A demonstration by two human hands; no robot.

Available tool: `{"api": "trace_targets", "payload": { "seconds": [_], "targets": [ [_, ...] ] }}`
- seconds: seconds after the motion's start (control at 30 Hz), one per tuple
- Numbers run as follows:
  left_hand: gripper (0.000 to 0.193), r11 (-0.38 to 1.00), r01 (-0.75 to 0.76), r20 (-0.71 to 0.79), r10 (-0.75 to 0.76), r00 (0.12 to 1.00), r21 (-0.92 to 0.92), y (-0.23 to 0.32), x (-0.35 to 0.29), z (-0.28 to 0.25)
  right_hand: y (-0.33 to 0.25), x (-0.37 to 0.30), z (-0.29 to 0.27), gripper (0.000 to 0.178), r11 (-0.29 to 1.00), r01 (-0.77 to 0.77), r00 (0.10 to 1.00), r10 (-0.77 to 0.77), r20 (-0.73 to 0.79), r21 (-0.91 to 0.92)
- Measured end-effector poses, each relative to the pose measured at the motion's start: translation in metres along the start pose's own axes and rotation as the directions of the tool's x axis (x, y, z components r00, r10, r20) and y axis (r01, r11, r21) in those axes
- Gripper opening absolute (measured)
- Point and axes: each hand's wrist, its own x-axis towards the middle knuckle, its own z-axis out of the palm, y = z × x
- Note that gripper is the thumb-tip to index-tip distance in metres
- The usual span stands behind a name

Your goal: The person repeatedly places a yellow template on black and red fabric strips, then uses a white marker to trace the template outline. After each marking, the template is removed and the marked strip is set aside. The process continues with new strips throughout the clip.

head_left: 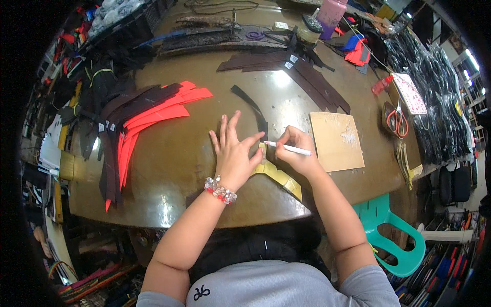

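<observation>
A broad brown table is spread with a fan of red and dark strips at the left and a cardboard square at the right. A yellow template, long and bent, is laid near the front edge, its long axis running from upper left to lower right. It is pressed flat by the left hand, fingers splayed. A white pen is gripped in the right hand, tip pointing left at the template's upper end.

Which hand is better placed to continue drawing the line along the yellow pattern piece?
The right hand, probably. It already holds the white pen with its tip at the yellow pattern piece. The left hand lies flat, fingers spread, pressing the piece on the table.
</observation>
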Motion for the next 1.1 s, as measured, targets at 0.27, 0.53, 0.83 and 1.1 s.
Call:
{"api": "trace_targets", "payload": {
  "seconds": [0.27,0.53,0.83,1.1],
  "targets": [
    [0.021,0.99,0.029,-0.167,-0.052,0.985,-0.139,0.009,-0.001,-0.016,-0.01,-0.007,0.017,0.015,0.965,0.229,0.973,-0.23,0.005,-0.13],
    [0.024,0.809,-0.53,0.323,0.446,0.835,0.253,0.048,-0.044,-0.023,-0.028,-0.036,-0.012,0.015,0.98,-0.037,0.998,0.044,-0.033,0.198],
    [0.044,0.805,-0.377,0.301,0.258,0.918,0.459,0.08,-0.041,0.006,0.002,-0.139,-0.002,0.008,0.981,-0.021,0.922,-0.056,-0.383,-0.194],
    [0.036,0.851,-0.314,0.233,0.233,0.944,0.42,0.075,-0.044,0.009,-0.048,-0.113,-0.019,0.015,0.982,-0.146,0.989,0.145,-0.02,-0.122]
  ]
}}
